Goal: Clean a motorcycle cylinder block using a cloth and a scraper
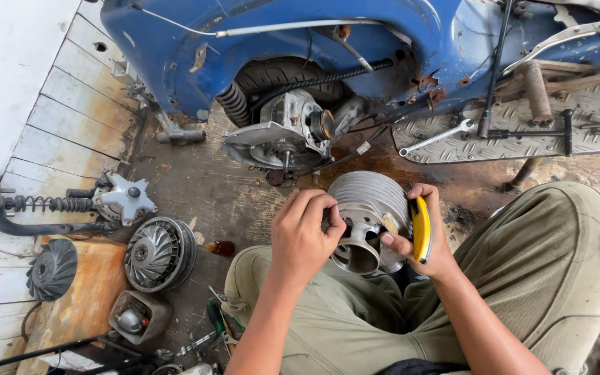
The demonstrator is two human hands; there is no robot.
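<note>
A finned grey metal engine cylinder (pixel 367 208) rests on my lap, its round bore facing me. My left hand (pixel 305 232) grips its left side, fingers curled over the flange. My right hand (pixel 421 239) steadies the right side with the thumb on the flange while holding a yellow utility knife (pixel 421 228) against the palm. Beyond the cylinder sits the exposed engine (pixel 282 132) of a blue scooter (pixel 300 48), with the rear tyre behind it.
A silver wrench (pixel 436 137) and a black T-handle tool (pixel 529 132) lie on the scooter's checker-plate footboard (pixel 592 104). On the left floor are a finned flywheel (pixel 158 253), a hub with spring (pixel 105 201), a dark fan (pixel 53 269) and small tools (pixel 213 326).
</note>
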